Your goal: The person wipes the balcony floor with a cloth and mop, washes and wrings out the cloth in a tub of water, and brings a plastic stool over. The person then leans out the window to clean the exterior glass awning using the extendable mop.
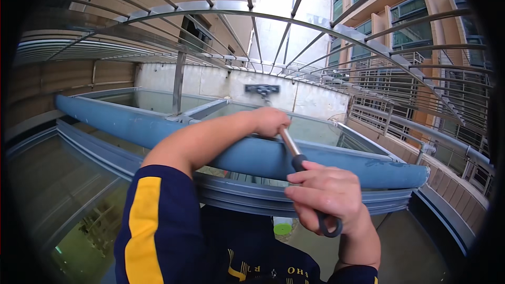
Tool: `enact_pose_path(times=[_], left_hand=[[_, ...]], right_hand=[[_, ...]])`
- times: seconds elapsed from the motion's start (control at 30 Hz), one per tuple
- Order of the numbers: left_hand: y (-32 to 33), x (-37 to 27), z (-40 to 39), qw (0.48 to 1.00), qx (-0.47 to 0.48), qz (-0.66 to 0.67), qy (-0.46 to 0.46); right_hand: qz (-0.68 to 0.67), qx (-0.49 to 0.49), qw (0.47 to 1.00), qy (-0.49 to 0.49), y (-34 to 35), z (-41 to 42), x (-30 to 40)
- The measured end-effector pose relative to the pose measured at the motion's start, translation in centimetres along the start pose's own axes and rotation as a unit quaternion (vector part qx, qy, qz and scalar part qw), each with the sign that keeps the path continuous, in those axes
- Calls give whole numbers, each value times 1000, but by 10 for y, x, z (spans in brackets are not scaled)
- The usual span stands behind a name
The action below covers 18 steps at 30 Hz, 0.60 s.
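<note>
My left hand (272,121) is wrapped around the upper part of a metal pole (291,144), with the forearm reaching over a blue rounded rail (347,165). Lower down, my right hand (329,197) grips the pole's dark handle (300,161), and its looped end sticks out below the palm. At the pole's far end is a flat, dark mop-like head (262,89), slightly blurred. It appears in front of a pale stained wall panel (311,96); whether it touches the panel I cannot tell.
Framed glass panes (307,126) lie beyond the rail, with a metal post (178,83) rising at left. Metal bars (232,8) form a cage overhead and ahead. Grey window tracks (244,193) run nearer me. A green round object (282,228) shows below.
</note>
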<state>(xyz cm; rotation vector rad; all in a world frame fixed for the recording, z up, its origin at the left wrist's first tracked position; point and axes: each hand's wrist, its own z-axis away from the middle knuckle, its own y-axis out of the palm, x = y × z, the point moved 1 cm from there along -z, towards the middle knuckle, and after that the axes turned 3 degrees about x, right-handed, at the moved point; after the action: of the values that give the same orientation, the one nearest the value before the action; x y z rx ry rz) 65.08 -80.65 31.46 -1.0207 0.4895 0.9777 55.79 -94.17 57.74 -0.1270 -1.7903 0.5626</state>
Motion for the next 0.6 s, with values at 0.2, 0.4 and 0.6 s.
enact_pose_path(times=[0.2, 0.4, 0.6], left_hand=[[-8, 65, 67, 993, 27, -53, -98], [-5, 111, 92, 979, 53, -64, -185], [-26, 45, 81, 982, 40, -91, -160]], right_hand=[[-73, -42, 996, -29, 51, -12, -30], [-172, -43, 981, 75, 80, 4, -62], [-198, -122, 968, 98, 26, 39, -44]])
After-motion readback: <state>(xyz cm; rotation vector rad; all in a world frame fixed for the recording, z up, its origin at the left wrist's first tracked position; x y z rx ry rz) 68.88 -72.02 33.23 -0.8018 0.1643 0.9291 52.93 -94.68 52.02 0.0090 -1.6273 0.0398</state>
